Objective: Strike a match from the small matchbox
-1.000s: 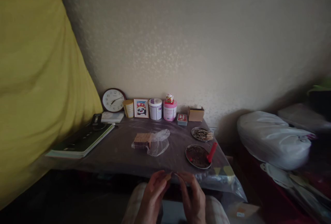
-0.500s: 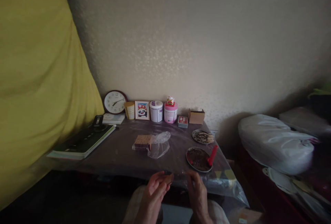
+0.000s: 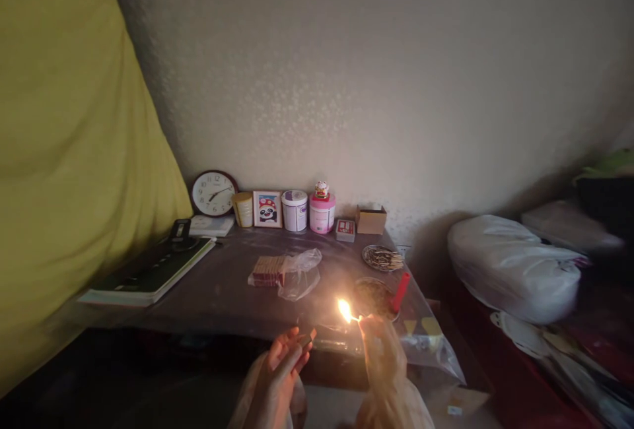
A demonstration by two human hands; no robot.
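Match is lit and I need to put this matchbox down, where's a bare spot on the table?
Bare patch: between the book and the bagged matchboxes. Crowded: back row near the clock, and the right side with the dish and red candle.

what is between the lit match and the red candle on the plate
Nothing visible. The lit match in the right hand is just short of the plate, and the gap to the red candle looks open.
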